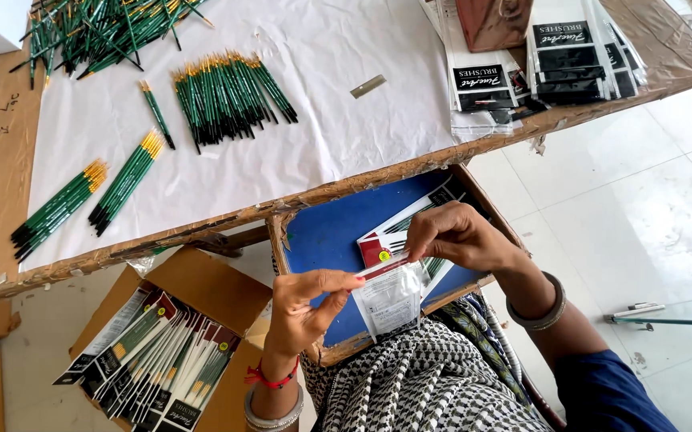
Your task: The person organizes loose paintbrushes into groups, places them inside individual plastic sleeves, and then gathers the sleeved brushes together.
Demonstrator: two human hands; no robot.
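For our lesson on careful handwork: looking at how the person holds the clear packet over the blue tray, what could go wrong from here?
1. The clear packet is pinched only along its top edge by the left hand and right hand, so it might slip and drop.
2. The blue tray rests on the lap under the table edge and looks tilted; the packs in it could slide out.
3. A brush lies on the floor and could be stepped on.
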